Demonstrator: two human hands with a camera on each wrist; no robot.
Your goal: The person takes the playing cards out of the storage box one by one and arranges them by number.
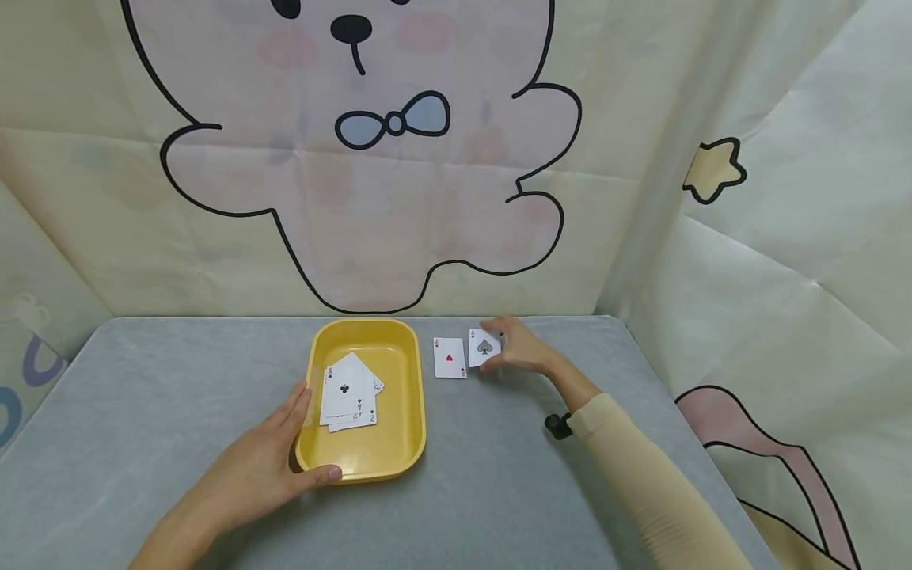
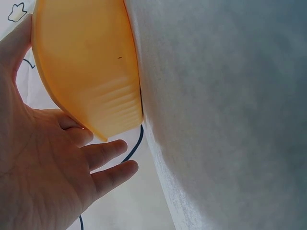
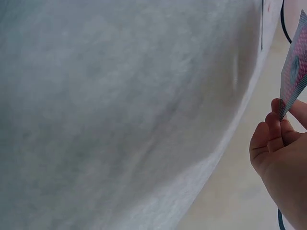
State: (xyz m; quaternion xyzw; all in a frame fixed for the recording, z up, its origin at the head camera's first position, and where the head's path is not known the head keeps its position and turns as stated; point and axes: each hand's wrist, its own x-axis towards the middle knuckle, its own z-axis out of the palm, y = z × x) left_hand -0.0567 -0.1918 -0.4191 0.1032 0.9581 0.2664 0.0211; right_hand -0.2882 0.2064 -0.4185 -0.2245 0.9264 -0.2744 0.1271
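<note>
My right hand (image 1: 518,345) pinches an ace of spades playing card (image 1: 484,347) by its right side, face up. In the right wrist view the card's patterned back (image 3: 293,69) shows, tilted off the table, with the fingers and thumb at its lower end. Just left of it an ace of hearts (image 1: 449,359) lies face up on the table. My left hand (image 1: 258,469) rests against the near left corner of a yellow tray (image 1: 408,396), fingers along the side and thumb on the front rim. Inside the tray lies a loose pile of cards, an ace of clubs (image 1: 345,389) on top.
A grey cloth-covered table (image 1: 484,491) carries everything. Behind it hangs a printed cloth backdrop (image 1: 399,206) with a cartoon animal, and another cloth wall (image 1: 798,237) stands along the right. The tray stands left of the two loose cards.
</note>
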